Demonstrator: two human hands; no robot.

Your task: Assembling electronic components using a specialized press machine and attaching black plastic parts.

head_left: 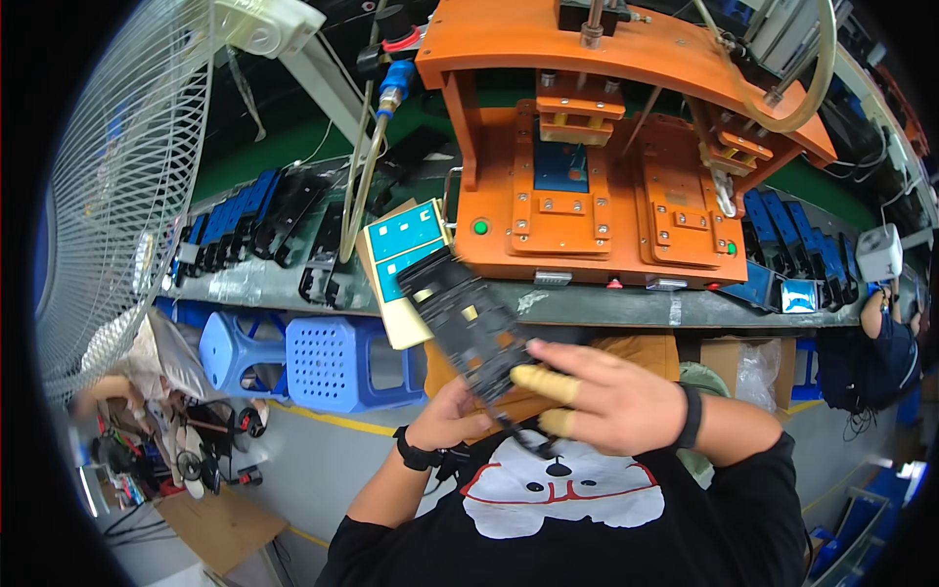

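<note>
A black rectangular device housing (460,318), with small yellow and copper-coloured patches, is held tilted in front of my body. My left hand (445,423) is closed around its lower end, wearing a black wristband. My right hand (626,403) reaches in from the right with fingers stretched out and apart, its tips at the housing's lower right edge. Yellow finger cots cover two of its fingers. Just beyond the housing, a pale sheet with teal adhesive pieces (403,235) lies partly over the bench edge, and the housing hides part of it.
An orange two-station press (626,264) stands on the bench, a blue piece (561,168) in its left station. Black and blue housings (230,220) are lined up left, more (802,245) right. A fan (137,186) and blue stools (323,362) are at left.
</note>
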